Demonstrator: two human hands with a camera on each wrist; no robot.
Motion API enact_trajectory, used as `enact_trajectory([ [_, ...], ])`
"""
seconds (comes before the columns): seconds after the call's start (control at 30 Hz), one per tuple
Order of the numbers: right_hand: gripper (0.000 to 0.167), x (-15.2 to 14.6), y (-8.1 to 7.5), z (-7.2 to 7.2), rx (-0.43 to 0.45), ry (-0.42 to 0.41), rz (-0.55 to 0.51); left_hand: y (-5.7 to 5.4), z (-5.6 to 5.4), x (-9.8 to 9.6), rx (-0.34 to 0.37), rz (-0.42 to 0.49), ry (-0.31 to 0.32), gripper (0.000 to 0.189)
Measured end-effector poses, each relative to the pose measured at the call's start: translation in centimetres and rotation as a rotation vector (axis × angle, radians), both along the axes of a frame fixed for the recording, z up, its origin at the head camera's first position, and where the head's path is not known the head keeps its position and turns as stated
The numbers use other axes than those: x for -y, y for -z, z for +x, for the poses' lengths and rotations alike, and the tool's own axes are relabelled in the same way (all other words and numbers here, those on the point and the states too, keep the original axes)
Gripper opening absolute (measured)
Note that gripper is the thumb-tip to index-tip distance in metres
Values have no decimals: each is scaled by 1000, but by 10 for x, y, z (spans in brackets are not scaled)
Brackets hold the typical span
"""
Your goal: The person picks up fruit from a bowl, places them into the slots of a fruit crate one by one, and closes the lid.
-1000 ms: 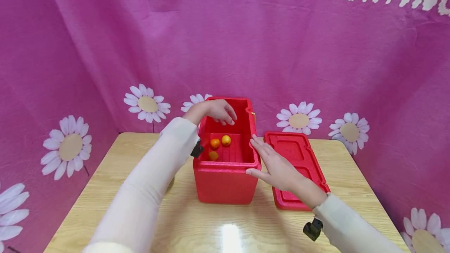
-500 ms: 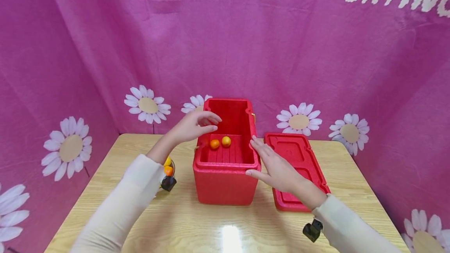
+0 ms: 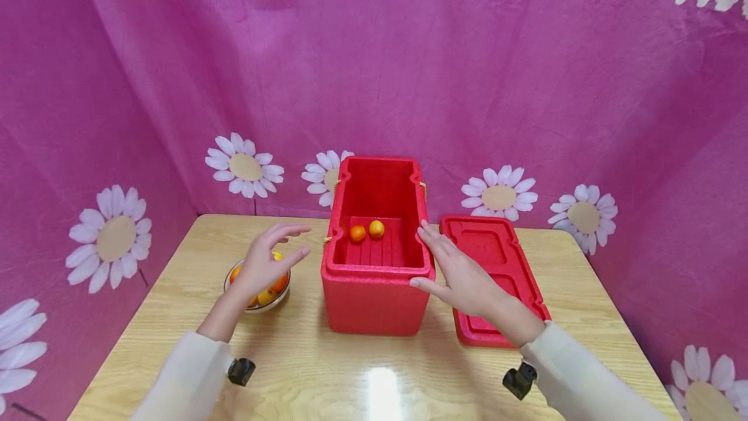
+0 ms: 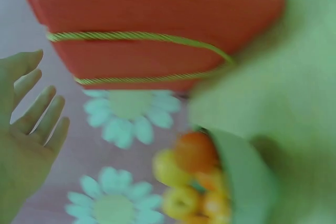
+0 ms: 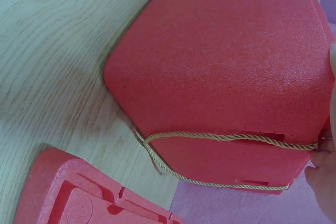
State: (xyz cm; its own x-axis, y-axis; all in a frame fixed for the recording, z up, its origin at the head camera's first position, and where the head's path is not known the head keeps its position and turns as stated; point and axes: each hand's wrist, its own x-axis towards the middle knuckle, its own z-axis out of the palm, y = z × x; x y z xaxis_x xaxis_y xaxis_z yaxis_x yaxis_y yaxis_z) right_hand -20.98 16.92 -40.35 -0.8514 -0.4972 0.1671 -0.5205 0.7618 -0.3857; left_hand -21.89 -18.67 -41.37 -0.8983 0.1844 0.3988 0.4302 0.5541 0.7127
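A deep red foam box [image 3: 374,304] stands uncovered at mid-table in the head view. On its floor lie an orange fruit [image 3: 358,233] and a yellow fruit [image 3: 376,229]; the front wall hides part of the inside. My right hand [image 3: 464,281] rests with straight fingers on the box's right rim. Over a bowl [image 3: 274,306] to the left of the box hangs my left hand [image 3: 265,268], holding nothing, thumb and fingers spread apart. Yellow and orange fruits [image 4: 195,153] fill that bowl, as the left wrist view shows.
The red lid [image 3: 497,262] lies flat on the wooden table [image 3: 327,375], right of the box. A yellow cord [image 5: 220,137] loops down the box's side. Behind the table hangs a purple cloth [image 3: 374,70] with daisies.
My left hand has moved from above the box leftward to the bowl. A third fruit, visible inside the box one second ago, is out of sight. My right hand has stayed on the rim.
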Motion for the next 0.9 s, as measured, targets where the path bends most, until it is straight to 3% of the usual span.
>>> enact_trajectory([
  [0.23, 91, 0, 0, -2, 0, -8, -5, 44, 7, 21, -58, -61, -104, 42],
  [0.4, 90, 1, 0, -2, -9, -14, -11, 65, 11, 29, -80, -97, -188, 47],
  [0.53, 90, 2, 0, -2, -5, -16, -15, 74, 16, 32, -59, -142, -245, 50],
  [0.73, 91, 1, 0, 0, -12, -14, -16, 80, 21, 31, 75, -256, -296, 55],
  [0.9, 91, 1, -1, 1, -25, -21, -16, 82, 20, 27, 141, -267, -318, 55],
])
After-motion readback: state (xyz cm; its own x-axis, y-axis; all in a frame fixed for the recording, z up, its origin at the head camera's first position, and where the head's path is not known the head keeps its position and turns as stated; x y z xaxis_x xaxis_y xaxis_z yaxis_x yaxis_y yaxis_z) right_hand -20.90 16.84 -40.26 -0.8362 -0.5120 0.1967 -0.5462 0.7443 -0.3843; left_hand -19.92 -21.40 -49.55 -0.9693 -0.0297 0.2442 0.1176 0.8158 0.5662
